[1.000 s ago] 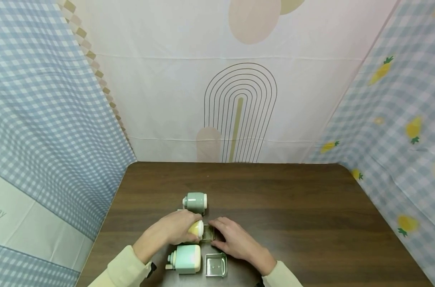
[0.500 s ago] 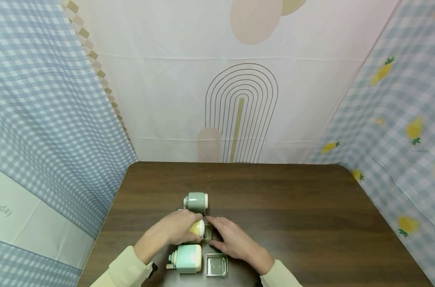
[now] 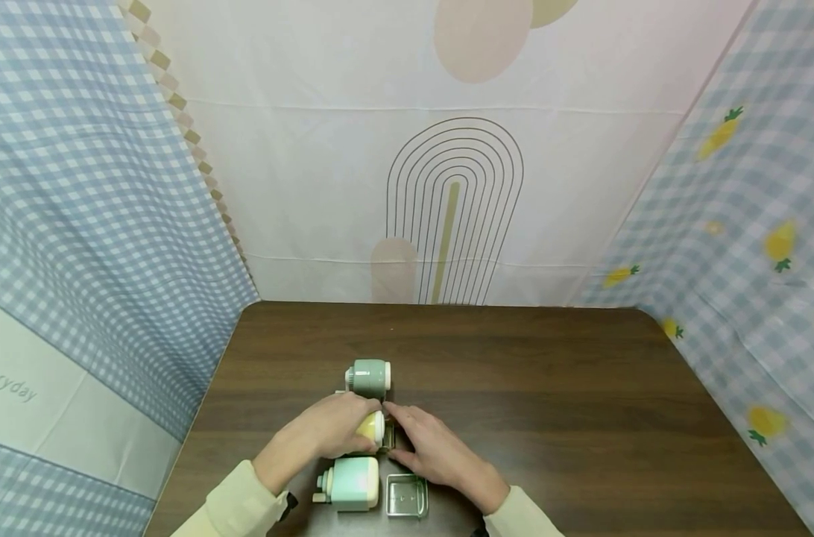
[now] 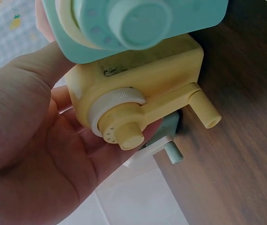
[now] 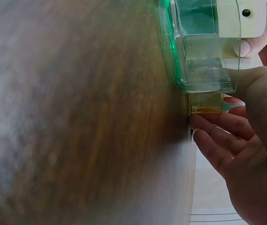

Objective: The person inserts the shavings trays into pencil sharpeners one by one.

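Observation:
My left hand (image 3: 329, 426) grips a yellow hand-crank pencil sharpener (image 3: 367, 428) that lies on the table. In the left wrist view its yellow crank (image 4: 206, 110) and dial (image 4: 131, 133) show, with the thumb on the near side and fingers beneath or behind. A clear yellowish shavings drawer (image 5: 207, 102) sits at the sharpener's right end, mostly inside it. My right hand (image 3: 440, 450) holds this drawer between thumb and fingers; the thumb tip is hidden in the right wrist view.
A mint sharpener (image 3: 353, 485) lies nearer me, with a clear green drawer (image 3: 407, 496) apart at its right. Beyond the left hand lies a grey-green sharpener (image 3: 370, 378). Fabric (image 3: 300, 186) hangs behind the brown table (image 3: 548, 388).
The right hand has moved slightly left, and the clear drawer has slid further into the yellow sharpener. The left hand keeps its grip in nearly the same place.

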Motion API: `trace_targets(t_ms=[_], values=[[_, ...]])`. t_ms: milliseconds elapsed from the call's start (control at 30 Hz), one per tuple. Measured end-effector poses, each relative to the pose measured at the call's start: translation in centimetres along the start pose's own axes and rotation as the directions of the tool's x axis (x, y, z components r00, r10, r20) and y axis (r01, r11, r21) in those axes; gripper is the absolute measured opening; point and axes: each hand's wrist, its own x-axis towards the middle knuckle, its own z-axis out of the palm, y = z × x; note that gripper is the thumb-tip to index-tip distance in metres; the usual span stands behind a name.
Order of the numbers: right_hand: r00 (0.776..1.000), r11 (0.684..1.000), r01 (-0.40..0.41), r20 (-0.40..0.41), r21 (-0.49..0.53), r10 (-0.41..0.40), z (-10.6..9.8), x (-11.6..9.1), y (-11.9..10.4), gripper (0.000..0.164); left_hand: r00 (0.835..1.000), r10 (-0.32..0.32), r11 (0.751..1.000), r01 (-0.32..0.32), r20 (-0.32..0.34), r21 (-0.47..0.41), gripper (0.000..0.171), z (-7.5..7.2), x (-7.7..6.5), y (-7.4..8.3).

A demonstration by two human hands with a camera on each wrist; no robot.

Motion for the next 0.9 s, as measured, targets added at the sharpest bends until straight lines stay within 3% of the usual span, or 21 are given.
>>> trace_targets(t_ms=[900], values=[[1.0, 1.0, 0.02, 0.013, -0.005, -0.02, -0.4, -0.4, -0.3, 0.075, 0.999, -0.029, 1.0, 0.029, -0.022, 0.006, 0.051, 0.5, -0.5, 1.2]])
